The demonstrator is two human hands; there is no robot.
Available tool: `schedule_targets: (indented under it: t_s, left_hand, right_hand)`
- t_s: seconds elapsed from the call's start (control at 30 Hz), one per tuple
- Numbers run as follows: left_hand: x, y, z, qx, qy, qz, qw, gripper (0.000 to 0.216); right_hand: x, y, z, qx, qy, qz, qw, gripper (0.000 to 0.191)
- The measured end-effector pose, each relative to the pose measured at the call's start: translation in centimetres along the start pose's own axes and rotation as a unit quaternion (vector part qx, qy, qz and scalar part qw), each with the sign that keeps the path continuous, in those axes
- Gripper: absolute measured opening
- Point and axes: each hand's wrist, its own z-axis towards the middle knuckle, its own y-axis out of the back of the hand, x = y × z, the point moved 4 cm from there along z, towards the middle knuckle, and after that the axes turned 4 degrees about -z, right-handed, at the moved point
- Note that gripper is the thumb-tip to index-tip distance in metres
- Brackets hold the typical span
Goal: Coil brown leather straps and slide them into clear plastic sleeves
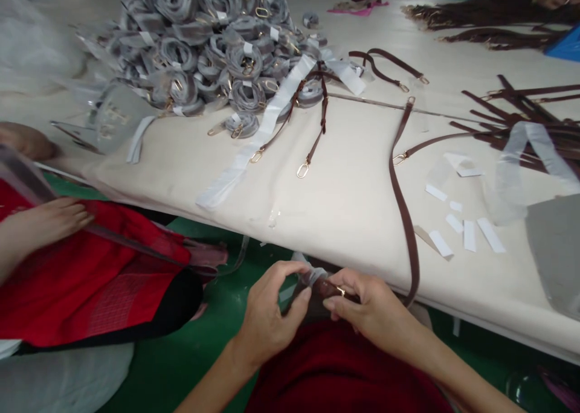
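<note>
My left hand (270, 307) and my right hand (368, 307) meet just below the table's front edge, over my lap. Both are closed around one end of a dark brown leather strap (401, 201) with a gold clasp. My left fingers also pinch a bit of clear wrapping at that end. The strap runs from my right hand up over the table edge and away across the cream table (344, 220) to a gold ring at its far end.
A big heap of wrapped, coiled straps (212, 44) fills the far left. Loose brown straps (521, 120) lie at the right, white paper slips (466, 232) near the front edge, and a long clear strip (263, 129) mid-table. Another person's hand (49, 220) rests on red fabric at left.
</note>
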Motion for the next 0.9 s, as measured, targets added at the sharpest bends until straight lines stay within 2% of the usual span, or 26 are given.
schedule_targets:
  t_s: [0.13, 0.37, 0.6, 0.8, 0.9]
  left_hand:
    - [-0.1, -0.6, 0.1, 0.032, -0.026, 0.021, 0.999, 0.012]
    - [0.1, -0.9, 0.4, 0.059, -0.028, 0.060, 0.996, 0.011]
    - [0.9, -1.2, 0.3, 0.074, -0.004, 0.069, 0.995, 0.011]
    - [0.3, -1.3, 0.2, 0.043, 0.000, 0.082, 0.996, 0.011]
    - [-0.2, -1.5, 0.2, 0.028, -0.014, 0.082, 0.996, 0.011]
  right_hand:
    - [0.5, -0.4, 0.2, -0.026, 0.054, -0.076, 0.995, 0.007]
    - [0.3, -0.6, 0.3, -0.039, 0.061, -0.129, 0.989, 0.002]
    - [-0.3, -0.6, 0.4, -0.050, 0.056, -0.104, 0.992, 0.002]
    - [-0.7, -0.9, 0.4, -0.065, 0.065, -0.055, 0.994, 0.027]
    - [-1.1, -0.9, 0.4, -0.087, 0.074, -0.041, 0.993, 0.026]
